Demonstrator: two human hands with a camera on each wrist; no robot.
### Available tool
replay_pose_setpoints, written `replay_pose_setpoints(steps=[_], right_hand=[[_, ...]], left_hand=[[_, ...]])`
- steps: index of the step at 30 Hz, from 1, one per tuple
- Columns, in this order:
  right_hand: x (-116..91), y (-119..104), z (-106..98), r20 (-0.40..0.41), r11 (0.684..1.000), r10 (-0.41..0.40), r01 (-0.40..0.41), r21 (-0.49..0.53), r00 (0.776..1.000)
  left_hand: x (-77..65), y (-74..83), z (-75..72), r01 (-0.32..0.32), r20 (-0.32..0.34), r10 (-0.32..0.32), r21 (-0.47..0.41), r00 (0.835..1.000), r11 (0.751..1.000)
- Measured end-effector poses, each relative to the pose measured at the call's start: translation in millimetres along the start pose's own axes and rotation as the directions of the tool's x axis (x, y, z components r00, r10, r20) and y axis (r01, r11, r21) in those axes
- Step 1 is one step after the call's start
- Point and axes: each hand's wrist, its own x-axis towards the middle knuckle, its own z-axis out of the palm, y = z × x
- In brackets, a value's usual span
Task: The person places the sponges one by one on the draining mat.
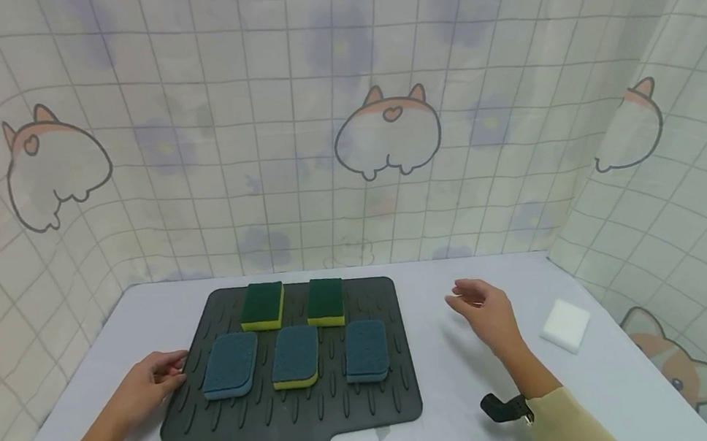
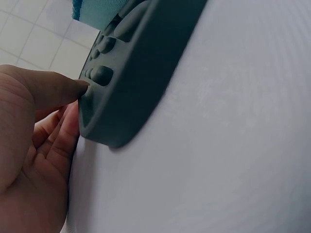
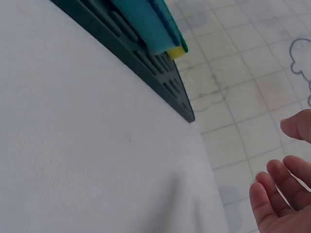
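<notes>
A dark grey ridged mat (image 1: 240, 429) lies on the table. My left hand (image 1: 146, 384) is at its left edge; in the left wrist view the thumb (image 2: 58, 90) presses on the rim while the other fingers lie against its outer side. Two green-and-yellow sponges (image 1: 262, 305) sit on the back of the mat. In front of them are a left blue sponge (image 1: 231, 364), a middle blue sponge (image 1: 295, 356) with a yellow base and a right blue sponge (image 1: 366, 350). Holding nothing, my right hand (image 1: 489, 313) hovers right of the mat, its fingers loosely bent.
A white block (image 1: 565, 325), like a sponge, lies near the right side of the white table (image 1: 457, 414). Patterned curtain (image 1: 291, 147) hangs behind the table and along both sides. Each wrist carries a black strap-on mount (image 1: 505, 408).
</notes>
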Motion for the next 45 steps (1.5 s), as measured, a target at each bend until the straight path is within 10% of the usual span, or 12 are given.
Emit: replay_pose_setpoints(steps=[29,45], right_hand=[[-30,66,-83,-0.301,0.962,0.157,-0.215,-0.169,0.941],[-42,89,-112,-0.358,0.843,0.330,-0.444,-0.305,0.873]], left_hand=[[-3.0,-0.1,-4.5,-0.013,0.053,0.015,-0.030,0.999,0.999],[-2.1,-0.5,-2.9,-0.015,0.033,0.015,0.006,0.999,1.000]])
